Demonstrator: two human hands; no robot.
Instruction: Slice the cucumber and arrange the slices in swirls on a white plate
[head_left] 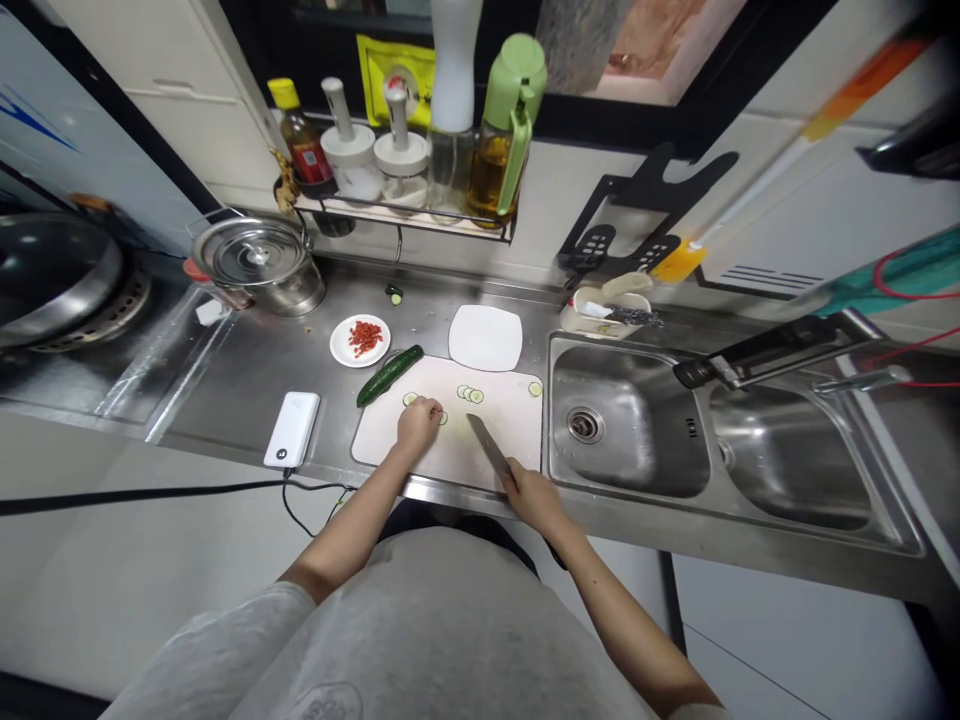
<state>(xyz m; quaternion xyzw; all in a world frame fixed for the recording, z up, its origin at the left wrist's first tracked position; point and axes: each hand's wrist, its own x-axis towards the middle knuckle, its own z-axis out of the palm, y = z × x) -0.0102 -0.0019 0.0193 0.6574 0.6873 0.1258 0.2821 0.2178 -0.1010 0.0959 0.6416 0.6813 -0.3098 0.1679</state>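
My right hand (532,495) is wrapped round the handle of a kitchen knife (489,445), its blade pointing up and left over the pale cutting board (382,440). My left hand (418,428) is closed in a pinch at a small cucumber slice (442,418), partly hidden by the fingertips. A further slice (410,399) lies just behind that hand. Several overlapping cucumber slices (470,394) rest in the middle of the board, and a lone slice (535,389) is near its right edge. The long green cucumber (390,375) lies slanted across the board's back left corner.
Behind the board are a white plate (486,338), a plate of chopped red pieces (365,355) and a cucumber end (394,294). A white power bank (292,430) with a cable sits left. The sink (630,410) is right; a lidded pot (259,265) stands back left.
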